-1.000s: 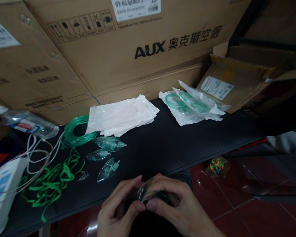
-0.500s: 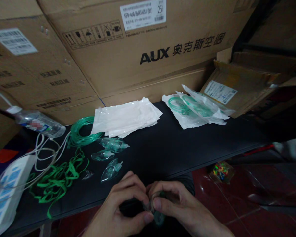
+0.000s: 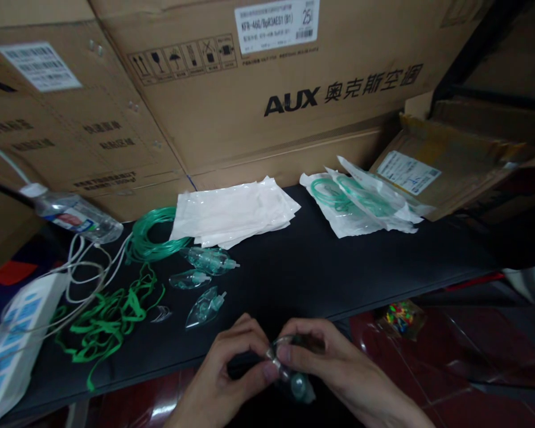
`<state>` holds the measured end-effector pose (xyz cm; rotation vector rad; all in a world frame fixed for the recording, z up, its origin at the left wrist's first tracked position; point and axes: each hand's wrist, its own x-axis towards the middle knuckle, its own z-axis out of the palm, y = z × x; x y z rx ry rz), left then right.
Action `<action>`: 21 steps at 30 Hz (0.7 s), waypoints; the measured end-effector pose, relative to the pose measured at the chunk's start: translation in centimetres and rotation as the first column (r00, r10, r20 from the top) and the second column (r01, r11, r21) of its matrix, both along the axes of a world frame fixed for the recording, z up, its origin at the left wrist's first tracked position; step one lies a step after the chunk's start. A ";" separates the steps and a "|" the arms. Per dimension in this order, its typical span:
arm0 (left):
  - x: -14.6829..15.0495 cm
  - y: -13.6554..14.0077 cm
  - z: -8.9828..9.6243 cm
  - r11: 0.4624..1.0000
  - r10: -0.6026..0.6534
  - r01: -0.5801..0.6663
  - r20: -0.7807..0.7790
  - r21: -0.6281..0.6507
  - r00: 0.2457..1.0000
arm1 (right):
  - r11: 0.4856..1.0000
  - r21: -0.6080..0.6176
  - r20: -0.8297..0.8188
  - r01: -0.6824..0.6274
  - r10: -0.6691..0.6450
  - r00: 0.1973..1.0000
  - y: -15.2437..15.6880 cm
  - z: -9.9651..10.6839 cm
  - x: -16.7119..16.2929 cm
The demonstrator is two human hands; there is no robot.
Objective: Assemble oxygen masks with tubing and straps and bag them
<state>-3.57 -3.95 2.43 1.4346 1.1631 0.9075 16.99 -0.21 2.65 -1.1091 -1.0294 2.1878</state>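
Since the frame half a second back, the clear mask [image 3: 299, 385] shows more of its green port end below our right hand [image 3: 334, 362], and the scene has slid right in view, so we probably turned our head left. Head view, only one we have: mask is over our lap, just off the near edge of the black table [image 3: 339, 267]. Left hand [image 3: 214, 374] pinches its upper end, thumb and forefinger nearly closed; right thumb and forefinger grip just beside, also nearly closed. Two-sided pinch probably steadies the soft shell for close fingertip work. Loose masks [image 3: 205, 306], thin curved strips [image 3: 161, 314] and green strap [image 3: 111, 321] lie left of us, presumably for easy reach. Mask looks glossy, see-through, green-tinted, round port facing us; a small pale bit at the pinch, can't tell what.
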 end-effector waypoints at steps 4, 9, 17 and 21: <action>0.7 0.2 -1.2 0.965 0.232 -0.222 0.062 -0.141 0.971 | 0.970 0.219 -0.007 0.103 -0.104 0.995 0.3 -0.7 -0.1; 2.0 0.3 -2.4 0.893 0.387 -0.342 0.115 -0.291 0.915 | 0.627 0.778 0.259 -0.049 -0.248 0.933 -0.4 -2.2 -0.1; 3.5 -2.1 -3.1 0.723 0.644 -0.477 0.239 -0.500 0.727 | 0.530 0.848 0.142 -0.014 -0.201 0.969 -0.1 -2.5 -0.7; 3.7 -3.2 -3.6 0.661 0.724 -0.471 0.330 -0.584 0.606 | 0.623 0.779 0.149 -0.066 -0.081 0.985 0.5 -2.0 -0.3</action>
